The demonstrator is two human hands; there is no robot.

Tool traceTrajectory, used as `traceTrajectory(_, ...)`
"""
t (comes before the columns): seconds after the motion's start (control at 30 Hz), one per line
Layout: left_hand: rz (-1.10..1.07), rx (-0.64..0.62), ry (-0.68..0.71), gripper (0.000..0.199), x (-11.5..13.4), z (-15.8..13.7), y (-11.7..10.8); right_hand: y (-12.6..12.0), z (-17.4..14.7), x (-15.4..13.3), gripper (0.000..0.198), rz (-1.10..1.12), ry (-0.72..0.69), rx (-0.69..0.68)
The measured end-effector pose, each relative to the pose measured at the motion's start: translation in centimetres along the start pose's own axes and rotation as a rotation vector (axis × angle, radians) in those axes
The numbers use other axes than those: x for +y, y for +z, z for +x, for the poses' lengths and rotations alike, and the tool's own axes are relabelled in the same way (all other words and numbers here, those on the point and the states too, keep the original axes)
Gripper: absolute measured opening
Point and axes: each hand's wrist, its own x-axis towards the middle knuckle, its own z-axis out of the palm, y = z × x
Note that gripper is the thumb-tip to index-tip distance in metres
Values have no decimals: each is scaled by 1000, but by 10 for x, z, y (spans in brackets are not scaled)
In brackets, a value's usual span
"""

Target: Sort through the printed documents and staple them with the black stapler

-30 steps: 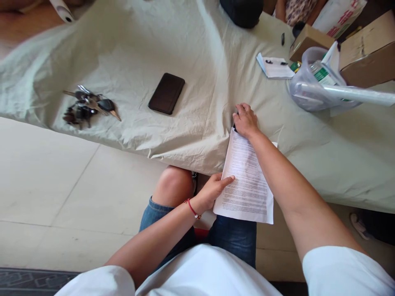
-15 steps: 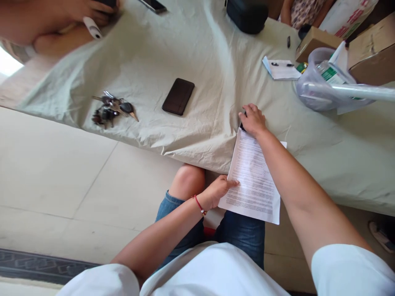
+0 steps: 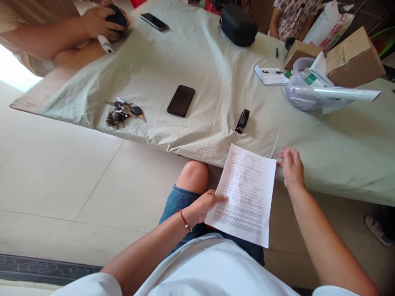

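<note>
A printed sheet of paper point(image 3: 245, 195), or a thin stack of them, is tilted over my lap. My left hand point(image 3: 206, 204) grips its left edge, thumb on top and fingers hidden beneath. Just off the sheet's right edge, my right hand point(image 3: 291, 166) hovers by the table's front edge, fingers loosely bent and apart, holding nothing. Beyond the paper's top edge a black stapler point(image 3: 242, 121) lies on the cloth-covered table point(image 3: 212, 74).
A dark phone point(image 3: 181, 100) and a bunch of keys point(image 3: 125, 113) lie to the left. Toward the right are a notepad point(image 3: 273, 77), a plastic bin point(image 3: 298, 96) and a cardboard box point(image 3: 354, 57). A black case point(image 3: 239, 25) stands farther back. Another person's hands point(image 3: 101, 22) hold a dark object.
My right hand has let go of the stapler, leaving it on the table, and moved to the right side of the paper. My left hand has drawn the paper back toward me.
</note>
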Motion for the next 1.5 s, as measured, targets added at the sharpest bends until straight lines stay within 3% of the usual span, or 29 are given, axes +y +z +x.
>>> traceTrajectory(0.1,6,-5,4,43,-7,-6,1,-10,-54,31,58,211,253,-8)
traceTrajectory(0.2,3,2,17,38,-12,-6,2,-15,-96,43,59,323,410,-148)
traceTrajectory(0.27,-5,-2,28,37,-14,-5,5,-17,-117,43,53,422,394,-229)
traceTrajectory(0.37,-3,18,27,41,-17,-2,8,-19,-141,41,51,570,406,-206)
traceTrajectory(0.5,3,53,23,43,-20,-1,9,-13,-168,44,52,691,541,-251)
traceTrajectory(0.6,61,61,30,44,-18,-1,6,-4,-180,49,53,731,527,-274)
traceTrajectory(0.73,297,90,204,52,-3,-4,-2,3,-178,51,55,786,529,-268)
traceTrajectory(0.87,640,462,572,43,33,-11,-14,6,-174,51,56,800,538,-265)
traceTrajectory(1.0,850,950,995,36,97,-13,-35,10,-176,53,57,800,527,-253)
traceTrajectory(1.07,875,1136,1088,41,136,-6,-50,11,-177,55,58,806,526,-249)
traceTrajectory(1.13,881,1269,1071,44,173,6,-66,13,-177,56,58,808,518,-249)
traceTrajectory(1.23,879,1292,963,58,216,27,-85,14,-179,58,58,801,495,-251)
traceTrajectory(1.3,861,1221,901,70,235,39,-94,13,-180,59,56,794,477,-256)
traceTrajectory(1.4,842,1092,870,85,252,50,-99,13,-182,58,53,777,455,-258)
traceTrajectory(1.5,842,1086,852,102,261,54,-94,13,-182,55,53,766,454,-253)
